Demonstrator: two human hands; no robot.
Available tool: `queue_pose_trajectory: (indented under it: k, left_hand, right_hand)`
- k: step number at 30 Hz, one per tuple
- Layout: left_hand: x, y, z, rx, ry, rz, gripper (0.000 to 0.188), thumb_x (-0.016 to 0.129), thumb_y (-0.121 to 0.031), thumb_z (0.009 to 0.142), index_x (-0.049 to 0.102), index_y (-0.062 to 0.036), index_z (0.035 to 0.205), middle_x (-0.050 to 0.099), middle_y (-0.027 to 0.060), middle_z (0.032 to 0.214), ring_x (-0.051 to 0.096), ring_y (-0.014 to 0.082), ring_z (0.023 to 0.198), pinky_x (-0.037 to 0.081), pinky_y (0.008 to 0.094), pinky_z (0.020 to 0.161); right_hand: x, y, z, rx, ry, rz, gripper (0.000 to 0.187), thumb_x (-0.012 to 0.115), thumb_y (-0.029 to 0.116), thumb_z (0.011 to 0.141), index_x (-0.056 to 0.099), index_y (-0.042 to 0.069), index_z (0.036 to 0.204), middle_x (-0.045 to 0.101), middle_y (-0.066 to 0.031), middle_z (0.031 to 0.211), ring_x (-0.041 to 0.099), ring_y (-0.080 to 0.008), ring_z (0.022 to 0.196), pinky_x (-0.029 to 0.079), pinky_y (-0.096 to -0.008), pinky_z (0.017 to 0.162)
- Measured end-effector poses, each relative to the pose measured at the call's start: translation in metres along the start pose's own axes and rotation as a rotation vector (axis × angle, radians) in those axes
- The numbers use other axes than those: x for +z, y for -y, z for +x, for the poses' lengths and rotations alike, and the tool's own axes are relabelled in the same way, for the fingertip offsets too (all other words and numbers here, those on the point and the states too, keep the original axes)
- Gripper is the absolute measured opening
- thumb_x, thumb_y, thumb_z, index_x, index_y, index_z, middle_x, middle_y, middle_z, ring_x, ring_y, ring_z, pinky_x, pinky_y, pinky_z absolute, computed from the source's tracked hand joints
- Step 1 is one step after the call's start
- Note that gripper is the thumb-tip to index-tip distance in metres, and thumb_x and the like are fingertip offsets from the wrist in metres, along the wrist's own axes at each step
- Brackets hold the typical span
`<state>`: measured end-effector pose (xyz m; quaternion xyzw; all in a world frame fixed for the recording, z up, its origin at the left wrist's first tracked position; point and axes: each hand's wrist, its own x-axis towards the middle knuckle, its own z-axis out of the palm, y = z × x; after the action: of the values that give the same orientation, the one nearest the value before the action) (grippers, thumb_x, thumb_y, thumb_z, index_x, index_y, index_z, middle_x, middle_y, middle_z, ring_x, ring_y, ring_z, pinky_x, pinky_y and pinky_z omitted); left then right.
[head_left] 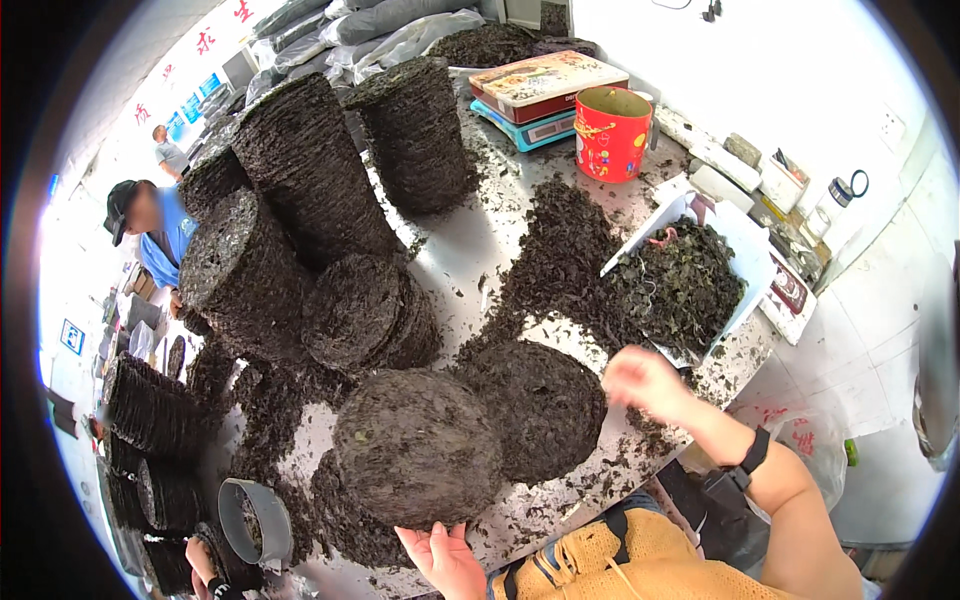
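Observation:
My left hand (443, 560) grips the near edge of a round, dark dried seaweed cake (418, 447), fingertips showing on its rim. That cake is raised a little and overlaps a second round seaweed cake (545, 410) lying flat to its right. Just past the right edge of the second cake is my right hand (648, 384), its fingers curled together; whatever they hold, if anything, is hidden. Under the left side of the held cake, another dark seaweed piece (350, 520) partly shows.
Tall stacks of seaweed cakes (315, 170) rise at the far left. Loose seaweed (560, 250) covers the middle table. A white bin (755, 262) of seaweed scraps, a red bucket (612, 140) and a blue scale (530, 130) stand right. A grey ring (277, 520) sits near left; co-workers are beyond.

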<state>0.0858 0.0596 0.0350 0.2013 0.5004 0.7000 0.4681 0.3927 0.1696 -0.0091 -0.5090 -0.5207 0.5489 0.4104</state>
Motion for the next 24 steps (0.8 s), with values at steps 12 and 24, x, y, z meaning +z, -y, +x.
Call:
queue_pose_trajectory:
  k: [12, 24]
  left_hand:
    - [-0.012, -0.002, 0.001, 0.006, 0.03, -0.053, 0.064, 0.049, 0.006, 0.089, 0.024, -0.0071, 0.147, 0.025, -0.0046, 0.058, 0.021, 0.007, 0.049, 0.031, 0.0185, 0.049]
    - [-0.012, 0.009, -0.005, -0.178, 0.062, 0.005, 0.066, 0.047, 0.001, 0.092, 0.016, -0.0093, 0.149, 0.033, -0.0032, 0.064, 0.032, 0.0091, 0.055, 0.046, 0.0291, 0.078]
  right_hand:
    - [0.05, -0.003, -0.013, -0.503, 0.05, -1.037, 0.014, 0.062, 0.02, 0.084, 0.061, 0.008, 0.09, 0.057, -0.0082, 0.086, 0.061, -0.0252, 0.078, 0.051, -0.0355, 0.064]
    - [-0.02, 0.002, 0.002, -0.091, -0.473, 0.328, 0.019, 0.061, 0.016, 0.089, 0.056, 0.005, 0.104, 0.062, -0.0105, 0.106, 0.062, -0.0153, 0.08, 0.053, -0.0295, 0.07]
